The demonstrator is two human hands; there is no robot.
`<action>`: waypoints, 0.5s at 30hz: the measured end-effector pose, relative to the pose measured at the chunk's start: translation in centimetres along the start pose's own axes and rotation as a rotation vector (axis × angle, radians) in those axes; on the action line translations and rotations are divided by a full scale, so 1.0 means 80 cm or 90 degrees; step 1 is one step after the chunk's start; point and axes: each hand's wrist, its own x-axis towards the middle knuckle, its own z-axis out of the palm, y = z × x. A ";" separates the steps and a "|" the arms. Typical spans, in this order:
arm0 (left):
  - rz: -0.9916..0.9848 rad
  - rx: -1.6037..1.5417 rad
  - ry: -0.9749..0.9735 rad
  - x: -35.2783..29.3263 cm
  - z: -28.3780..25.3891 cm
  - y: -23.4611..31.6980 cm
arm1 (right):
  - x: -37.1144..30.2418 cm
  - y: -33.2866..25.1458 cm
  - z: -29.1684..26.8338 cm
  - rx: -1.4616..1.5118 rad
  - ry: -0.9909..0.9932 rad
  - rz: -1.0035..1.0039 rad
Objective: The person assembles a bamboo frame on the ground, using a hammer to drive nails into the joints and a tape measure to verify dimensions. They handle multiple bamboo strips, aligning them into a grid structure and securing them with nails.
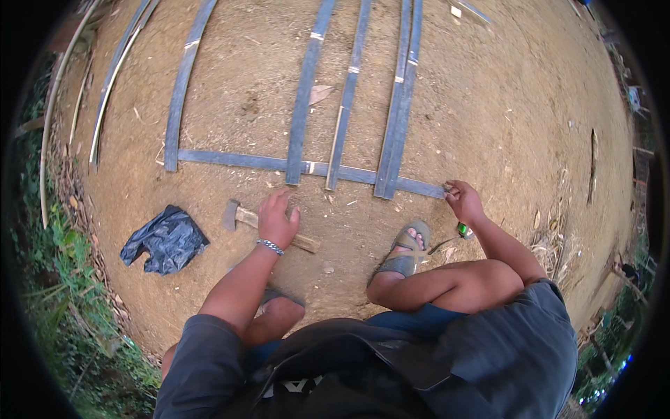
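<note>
My right hand (464,202) has its fingers closed at the right end of a long dark bamboo strip (237,160) that runs crosswise on the ground. Several other dark strips lie lengthwise across it, among them a wide one (299,126), a narrower one (340,143) and a close pair (391,153) nearest my right hand. My left hand (277,218) holds nothing, fingers apart and reaching toward the near end of the wide strip. Beneath it lies a hatchet (246,217), its wooden handle partly hidden by the hand.
A crumpled black plastic bag (166,239) lies on the dirt at left. My sandalled right foot (408,246) is planted close to the strips. More strips (112,91) lie at the far left, beside a long pale pole (49,133). Green plants (63,279) border the left side.
</note>
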 end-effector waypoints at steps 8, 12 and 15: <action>0.005 0.018 0.010 0.016 0.011 0.005 | 0.005 0.011 -0.002 0.029 -0.012 0.012; 0.006 -0.003 0.052 0.017 0.018 0.005 | 0.013 0.021 -0.009 0.032 -0.011 0.019; 0.010 -0.010 0.149 0.051 0.015 0.012 | 0.019 0.017 -0.021 0.002 -0.010 0.033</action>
